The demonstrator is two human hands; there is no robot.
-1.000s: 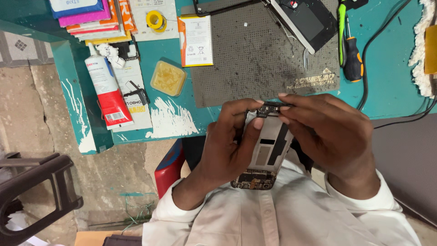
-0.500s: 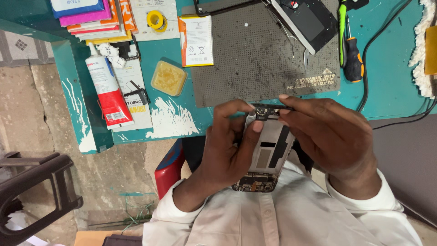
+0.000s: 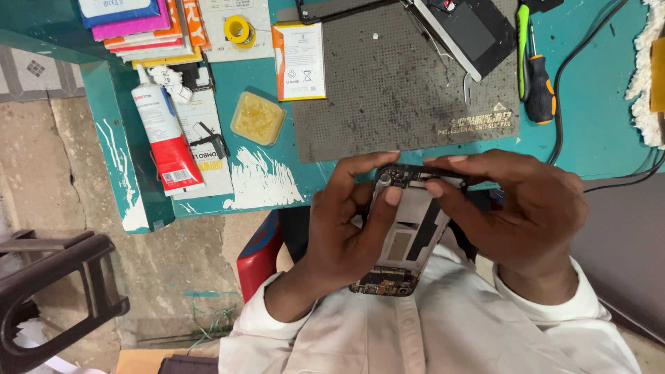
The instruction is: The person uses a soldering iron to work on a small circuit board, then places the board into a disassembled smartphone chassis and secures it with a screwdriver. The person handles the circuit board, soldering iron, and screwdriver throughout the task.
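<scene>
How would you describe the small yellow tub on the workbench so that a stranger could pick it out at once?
Start at the dark grey perforated mat on the teal workbench. Just left of its lower corner sits the tub, below a white battery pack. It alone is a squarish clear container of yellow paste.

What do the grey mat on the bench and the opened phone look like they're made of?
Grey mat: probably rubber or silicone, matte, with a dotted texture and dark smudges. Opened phone, held by both hands: the inner frame looks like dull grey metal, with circuit board showing at the ends.
</scene>
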